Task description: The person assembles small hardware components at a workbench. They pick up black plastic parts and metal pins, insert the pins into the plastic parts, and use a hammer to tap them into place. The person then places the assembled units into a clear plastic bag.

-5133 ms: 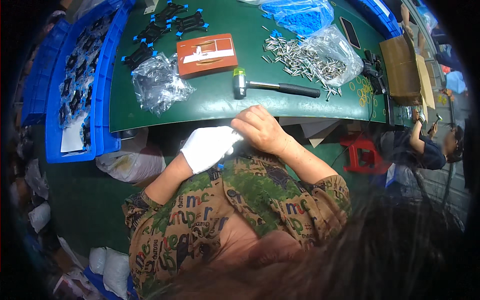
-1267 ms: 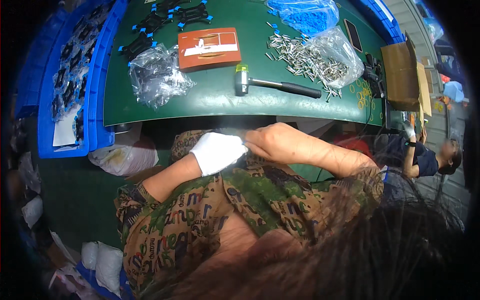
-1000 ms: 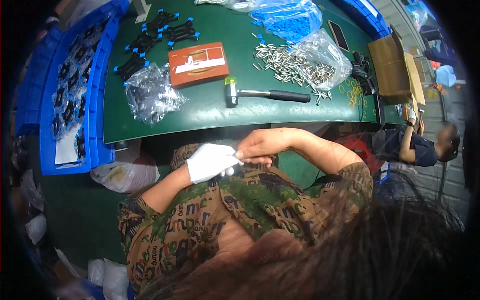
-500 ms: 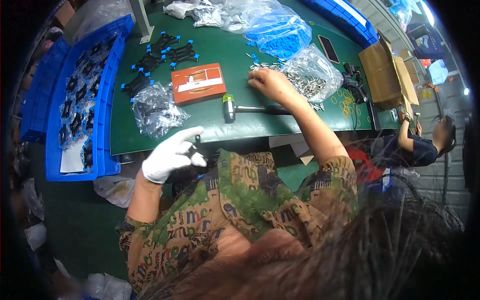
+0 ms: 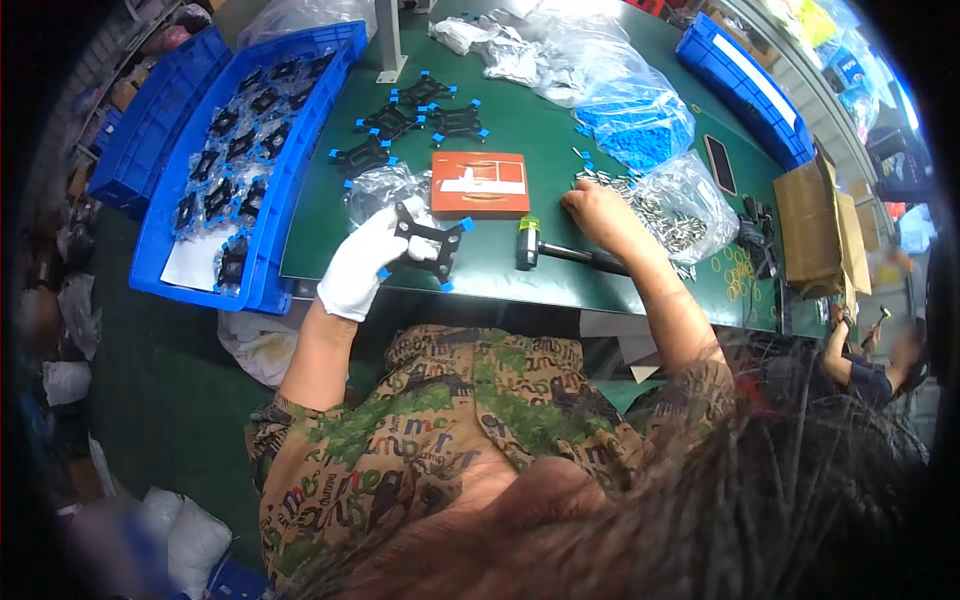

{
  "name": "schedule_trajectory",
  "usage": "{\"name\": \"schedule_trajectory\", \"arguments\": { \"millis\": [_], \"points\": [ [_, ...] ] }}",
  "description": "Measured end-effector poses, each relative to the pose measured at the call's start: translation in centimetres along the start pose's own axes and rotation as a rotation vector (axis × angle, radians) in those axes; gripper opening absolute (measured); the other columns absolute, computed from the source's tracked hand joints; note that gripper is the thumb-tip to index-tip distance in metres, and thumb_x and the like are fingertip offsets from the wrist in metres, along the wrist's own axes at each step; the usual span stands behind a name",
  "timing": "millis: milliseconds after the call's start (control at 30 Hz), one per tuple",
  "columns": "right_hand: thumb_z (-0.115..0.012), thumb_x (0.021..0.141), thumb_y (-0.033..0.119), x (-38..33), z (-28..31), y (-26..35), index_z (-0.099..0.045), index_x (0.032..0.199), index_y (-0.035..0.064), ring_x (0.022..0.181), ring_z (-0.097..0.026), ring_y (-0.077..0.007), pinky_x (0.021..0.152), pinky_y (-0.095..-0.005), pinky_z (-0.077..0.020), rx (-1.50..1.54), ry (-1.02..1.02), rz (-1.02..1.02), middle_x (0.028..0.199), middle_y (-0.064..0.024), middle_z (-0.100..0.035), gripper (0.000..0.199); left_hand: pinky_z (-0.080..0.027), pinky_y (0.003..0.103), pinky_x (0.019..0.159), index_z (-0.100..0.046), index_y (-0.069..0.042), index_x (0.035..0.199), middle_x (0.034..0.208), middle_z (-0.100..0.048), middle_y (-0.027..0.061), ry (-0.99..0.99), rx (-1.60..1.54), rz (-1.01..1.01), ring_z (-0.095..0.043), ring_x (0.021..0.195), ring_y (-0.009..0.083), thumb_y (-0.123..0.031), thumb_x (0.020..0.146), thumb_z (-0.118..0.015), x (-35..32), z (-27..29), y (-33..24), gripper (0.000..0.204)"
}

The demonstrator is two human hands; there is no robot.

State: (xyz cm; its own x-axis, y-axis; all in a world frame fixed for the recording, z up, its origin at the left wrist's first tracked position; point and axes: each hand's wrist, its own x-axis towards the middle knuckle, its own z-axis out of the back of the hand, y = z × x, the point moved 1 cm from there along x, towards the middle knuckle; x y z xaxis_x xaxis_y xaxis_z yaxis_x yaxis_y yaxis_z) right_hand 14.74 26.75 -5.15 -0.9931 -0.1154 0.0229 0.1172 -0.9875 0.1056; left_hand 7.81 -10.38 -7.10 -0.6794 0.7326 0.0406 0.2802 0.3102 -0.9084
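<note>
- Black bracket point(image 5: 428, 240), X-shaped with blue tips, sits in the gloved left hand point(image 5: 362, 262), lifted just over the near edge of the green worktop point(image 5: 330, 215), beside the orange block point(image 5: 480, 184) and on its near left.
- A second ago both hands were together down at the lap, below the worktop edge; now they have parted and the left one has come up with the bracket closed in its fingers.
- The bare right hand point(image 5: 596, 210) has gone out to the loose metal pins point(image 5: 655, 205), on the right of the orange block; its fingers are curled down on the pile, and I cannot tell whether it has a pin yet.
- I read this as one bracket picked and a pin being fetched for it.
- The bracket lies roughly flat, face up, its longer span running left to right, arms pointing towards the hammer point(image 5: 560, 252).
</note>
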Motion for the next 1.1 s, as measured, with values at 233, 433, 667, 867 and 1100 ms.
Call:
{"name": "schedule_trajectory", "arguments": {
  "millis": [233, 433, 667, 867, 1100],
  "points": [
    [-0.06, 0.092, 0.01, -0.4, 0.9, 0.3, -0.068, 0.1, 0.0008, 0.09, -0.067, -0.0378, 0.08, -0.0452, -0.0547, 0.142, -0.067, 0.103, 0.099, -0.0181, -0.065, 0.015, -0.053, 0.029, 0.08, -0.053, 0.011, 0.136, 0.087, -0.07, 0.0102, 0.019, 0.011, 0.145, -0.067, 0.082, 0.0161, -0.014, 0.101, -0.055, 1.1, -6.0, -0.1, 0.043],
    [-0.062, 0.093, 0.004, -2.8, 5.1, 6.2, -0.064, 0.097, 0.0019, 0.089, -0.063, -0.0238, 0.078, -0.0333, -0.0511, 0.859, -0.187, 0.208, 0.094, -0.0089, -0.061, 0.004, -0.052, 0.026, 0.068, -0.066, 0.007, 0.123, 0.082, -0.071, 0.0066, 0.126, -0.018, 0.276, -0.066, 0.074, 0.0136, -0.016, 0.098, -0.062, 2.3, -8.7, 2.5, 0.034],
    [-0.066, 0.089, -0.002, -3.8, 4.8, 8.0, -0.065, 0.097, 0.0016, 0.091, -0.064, -0.0278, 0.079, -0.0351, -0.0515, 0.784, -0.316, 0.401, 0.096, -0.0106, -0.063, 0.009, -0.05, 0.028, 0.064, -0.07, 0.004, 0.113, 0.074, -0.066, 0.0059, 0.135, -0.047, 0.401, -0.065, 0.068, 0.0162, -0.02, 0.097, -0.063, 3.3, -10.2, 3.1, 0.029],
    [-0.066, 0.088, -0.002, -3.8, 3.9, 8.1, -0.065, 0.097, 0.0003, 0.09, -0.063, -0.0301, 0.078, -0.0365, -0.0519, 0.748, -0.348, 0.462, 0.096, -0.0125, -0.062, 0.01, -0.048, 0.029, 0.063, -0.069, 0.005, 0.112, 0.071, -0.062, 0.0051, 0.11, -0.006, 0.411, -0.062, 0.065, 0.0162, -0.022, 0.097, -0.06, 3.1, -10.9, 2.7, 0.032],
    [-0.065, 0.084, -0.005, -4.3, 4.1, 8.6, -0.062, 0.103, -0.0002, 0.088, -0.063, -0.0333, 0.077, -0.0393, -0.0525, 0.645, -0.41, 0.521, 0.097, -0.0145, -0.061, 0.02, -0.053, 0.031, 0.066, -0.068, 0.006, 0.108, 0.077, -0.066, 0.0076, 0.124, -0.121, 0.399, -0.065, 0.069, 0.0184, -0.016, 0.098, -0.061, 2.9, -10.2, 3.1, 0.026]
  ]
}}
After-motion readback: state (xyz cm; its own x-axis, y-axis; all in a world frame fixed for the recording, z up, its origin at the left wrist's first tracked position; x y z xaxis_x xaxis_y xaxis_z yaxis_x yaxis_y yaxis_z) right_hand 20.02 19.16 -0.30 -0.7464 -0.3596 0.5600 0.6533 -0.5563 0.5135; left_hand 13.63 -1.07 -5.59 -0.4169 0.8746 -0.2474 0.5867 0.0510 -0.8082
